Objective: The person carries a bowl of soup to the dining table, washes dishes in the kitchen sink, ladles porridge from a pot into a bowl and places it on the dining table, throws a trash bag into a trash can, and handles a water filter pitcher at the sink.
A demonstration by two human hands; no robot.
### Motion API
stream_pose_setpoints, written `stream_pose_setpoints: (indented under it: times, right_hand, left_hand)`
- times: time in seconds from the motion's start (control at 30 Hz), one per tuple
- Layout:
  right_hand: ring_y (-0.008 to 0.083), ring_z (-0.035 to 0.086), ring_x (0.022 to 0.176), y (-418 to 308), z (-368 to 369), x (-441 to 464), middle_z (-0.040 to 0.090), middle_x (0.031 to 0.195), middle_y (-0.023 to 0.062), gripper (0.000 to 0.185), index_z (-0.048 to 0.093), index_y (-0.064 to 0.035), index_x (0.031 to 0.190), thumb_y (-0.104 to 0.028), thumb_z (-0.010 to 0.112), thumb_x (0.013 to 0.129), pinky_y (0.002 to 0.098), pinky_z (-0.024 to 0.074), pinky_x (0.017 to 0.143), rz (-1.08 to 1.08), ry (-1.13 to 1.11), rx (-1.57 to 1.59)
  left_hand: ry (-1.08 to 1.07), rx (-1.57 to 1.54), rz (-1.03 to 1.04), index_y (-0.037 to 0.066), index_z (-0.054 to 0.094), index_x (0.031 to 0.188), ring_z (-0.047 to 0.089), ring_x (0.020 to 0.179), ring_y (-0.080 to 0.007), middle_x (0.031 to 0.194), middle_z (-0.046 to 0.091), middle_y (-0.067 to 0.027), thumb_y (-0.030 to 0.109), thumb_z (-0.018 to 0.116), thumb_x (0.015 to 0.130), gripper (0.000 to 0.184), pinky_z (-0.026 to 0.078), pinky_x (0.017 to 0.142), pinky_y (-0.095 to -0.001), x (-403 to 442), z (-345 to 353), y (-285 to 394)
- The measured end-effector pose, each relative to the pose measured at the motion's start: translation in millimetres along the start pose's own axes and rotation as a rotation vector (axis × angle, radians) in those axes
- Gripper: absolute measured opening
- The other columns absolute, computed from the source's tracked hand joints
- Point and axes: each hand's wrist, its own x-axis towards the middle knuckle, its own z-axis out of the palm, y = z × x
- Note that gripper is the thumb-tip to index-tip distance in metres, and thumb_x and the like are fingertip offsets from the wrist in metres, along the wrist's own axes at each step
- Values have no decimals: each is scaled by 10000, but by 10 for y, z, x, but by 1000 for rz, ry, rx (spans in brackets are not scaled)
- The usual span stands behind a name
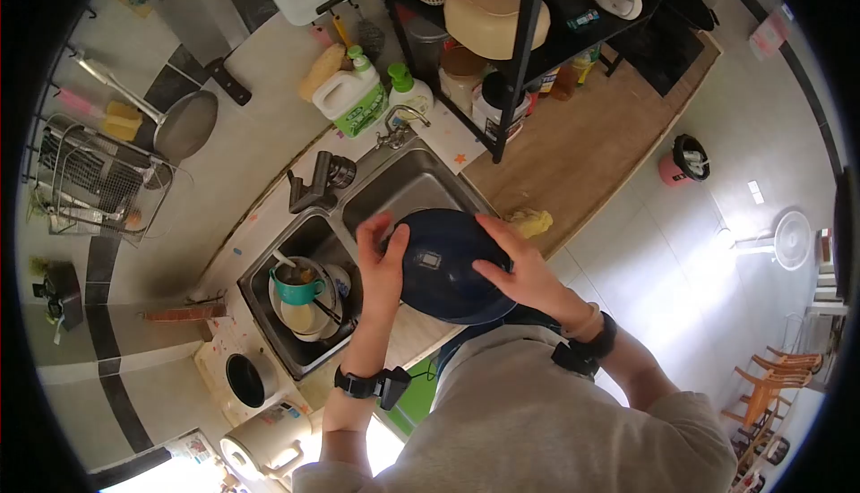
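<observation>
A dark blue round bowl (452, 278) is held in front of my body, close to the counter's front edge. My left hand (381, 260) grips its left rim, thumb on the near surface and the other fingers partly hidden. On the opposite side my right hand (530, 271) is closed on the rim, thumb pressed to the surface. Behind the bowl lies the right sink basin (408, 180). The left sink basin (260, 300) contains stacked dishes, among them a teal cup (297, 289) with a utensil in it.
A faucet (405, 126) stands behind the sink near a white detergent jug (351, 99) and a green-topped pump bottle (410, 92). A yellow cloth (528, 222) lies on the wooden counter (582, 148). A black shelf post (520, 54) rises there. A dark pot (249, 380) sits left.
</observation>
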Motion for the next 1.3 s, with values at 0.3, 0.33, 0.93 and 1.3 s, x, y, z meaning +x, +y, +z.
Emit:
stream_pose_setpoints:
  times: [0.3, 0.33, 0.93, 1.3]
  right_hand:
    - [363, 483, 1144, -80, -9, 15, 472, 1261, 228, 535, 429, 26, 1271, -146, 645, 812, 369, 398, 954, 0, 40, -153]
    - [367, 484, 1140, -104, -14, 3, 471, 1258, 234, 531, 430, 34, 1265, -148, 643, 813, 372, 400, 951, 11, 30, -170]
    - [378, 324, 1261, -535, 61, 444, 318, 1391, 197, 706, 394, -4, 1308, -399, 648, 780, 510, 288, 1010, -256, -177, -565]
    - [412, 268, 1272, -531, 209, 473, 270, 1406, 205, 952, 380, -33, 1329, -545, 728, 606, 606, 252, 982, -299, -496, -747]
  left_hand:
    - [-220, 281, 80, 24, 477, 1226, 498, 1080, -226, 1151, 529, -145, 259, 586, 889, 425, 373, 934, -303, 94, -123, -242]
    - [-197, 225, 57, 26, 462, 1242, 503, 1067, -218, 1144, 531, -142, 253, 607, 875, 456, 378, 927, -301, 75, -103, -225]
    - [-226, -533, -257, 29, 523, 1138, 483, 1073, -191, 1079, 562, -93, 427, 335, 963, 473, 352, 959, -330, 0, -114, -39]
    - [-323, -568, -230, 10, 513, 1156, 450, 1115, -196, 1138, 544, -90, 464, 307, 959, 536, 321, 988, -346, 60, -136, -148]
